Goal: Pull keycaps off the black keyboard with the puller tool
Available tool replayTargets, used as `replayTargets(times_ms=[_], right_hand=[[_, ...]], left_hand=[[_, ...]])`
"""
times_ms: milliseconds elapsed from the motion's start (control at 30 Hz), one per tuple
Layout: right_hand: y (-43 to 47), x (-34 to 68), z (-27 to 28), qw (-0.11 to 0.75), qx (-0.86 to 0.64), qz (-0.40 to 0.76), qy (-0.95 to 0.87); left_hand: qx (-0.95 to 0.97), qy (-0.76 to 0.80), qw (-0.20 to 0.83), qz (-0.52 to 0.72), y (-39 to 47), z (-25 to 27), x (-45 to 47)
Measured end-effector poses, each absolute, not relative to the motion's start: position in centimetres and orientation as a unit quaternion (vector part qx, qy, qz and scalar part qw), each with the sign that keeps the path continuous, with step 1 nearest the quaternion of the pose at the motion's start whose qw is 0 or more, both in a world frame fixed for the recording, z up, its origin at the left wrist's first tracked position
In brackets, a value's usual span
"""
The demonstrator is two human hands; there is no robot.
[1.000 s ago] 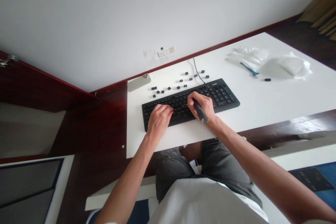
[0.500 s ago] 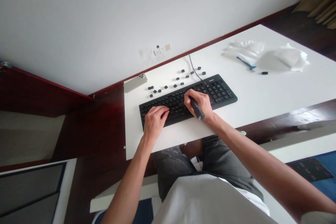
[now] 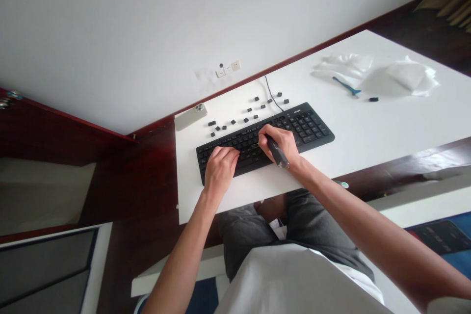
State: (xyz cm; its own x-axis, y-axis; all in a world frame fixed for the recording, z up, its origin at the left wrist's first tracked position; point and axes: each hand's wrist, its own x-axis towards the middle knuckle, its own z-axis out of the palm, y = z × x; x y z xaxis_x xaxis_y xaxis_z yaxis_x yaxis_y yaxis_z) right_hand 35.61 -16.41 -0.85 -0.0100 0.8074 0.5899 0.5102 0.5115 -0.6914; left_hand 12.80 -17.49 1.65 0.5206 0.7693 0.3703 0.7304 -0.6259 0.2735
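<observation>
A black keyboard (image 3: 307, 130) lies at a slant near the front of the white table. My left hand (image 3: 221, 166) rests on its left half, fingers stretched over the keys and close together, with nothing visible in them. The fingers of my right hand (image 3: 283, 143) are wrapped round a dark-handled tool (image 3: 276, 153), whose thin, wire-like tip reaches down to the middle keys. My right hand covers part of the key area there. Behind the keyboard several loose black keycaps (image 3: 246, 119) are scattered.
A phone (image 3: 191, 117) lies face down at the table's back left. On the right are a blue brush-like tool (image 3: 346, 87), a small black piece (image 3: 373, 99) and crumpled clear plastic bags (image 3: 414, 77). The keyboard cable (image 3: 271, 92) runs over the back edge.
My left hand has shifted slightly to the right over the keys, its fingers now closer together. My right hand keeps the tool in nearly the same place. The view has tilted slightly.
</observation>
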Motion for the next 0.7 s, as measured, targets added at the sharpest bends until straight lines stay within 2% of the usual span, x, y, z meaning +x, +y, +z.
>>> replayTargets(times_ms=[233,700], right_hand=[[-16.5,35.6,-0.5,0.525,-0.471,0.152,-0.692],[-16.6,35.5,-0.1,0.529,-0.487,0.16,-0.676]], left_hand=[[0.857,0.456,-0.029,0.239,-19.3,0.7,13.1],[0.845,0.483,-0.017,0.227,-21.1,-1.0,13.1]])
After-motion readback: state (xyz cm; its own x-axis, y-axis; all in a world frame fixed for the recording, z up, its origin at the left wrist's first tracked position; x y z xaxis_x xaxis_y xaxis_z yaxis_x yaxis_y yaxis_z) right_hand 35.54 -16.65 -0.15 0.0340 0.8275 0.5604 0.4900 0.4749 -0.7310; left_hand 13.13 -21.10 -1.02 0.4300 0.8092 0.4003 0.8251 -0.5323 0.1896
